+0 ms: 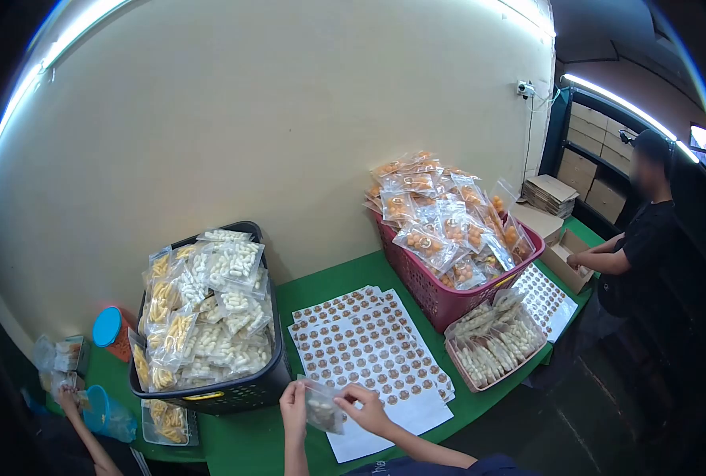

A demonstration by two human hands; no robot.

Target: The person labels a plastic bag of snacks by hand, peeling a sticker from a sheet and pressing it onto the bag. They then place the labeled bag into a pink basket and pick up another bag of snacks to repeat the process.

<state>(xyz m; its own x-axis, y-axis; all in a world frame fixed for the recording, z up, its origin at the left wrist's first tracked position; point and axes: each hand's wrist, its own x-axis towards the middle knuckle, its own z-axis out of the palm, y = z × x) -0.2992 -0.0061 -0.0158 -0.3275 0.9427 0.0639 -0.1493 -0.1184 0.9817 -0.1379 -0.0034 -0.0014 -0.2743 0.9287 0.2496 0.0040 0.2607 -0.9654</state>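
My left hand (293,412) pinches the upper left edge of a small clear plastic bag (321,408) with pale contents, too blurred to name. The fingers of my right hand (366,411) are closed at the bag's right edge. Both hands are above sheets of round brown stickers (361,341), which lie overlapping on the green table (238,440). Left of my hands stands a dark basket (253,389) heaped with bags of white and yellow pieces (210,309). To the right, a pink tray (480,381) holds a row of filled bags (500,341).
A maroon basket (424,293) piled with bags of orange balls (440,214) stands at the back. At right, a co-worker (646,238) reaches into a cardboard box (571,258). Another person's arm (87,428) is at far left, near a blue container (107,408).
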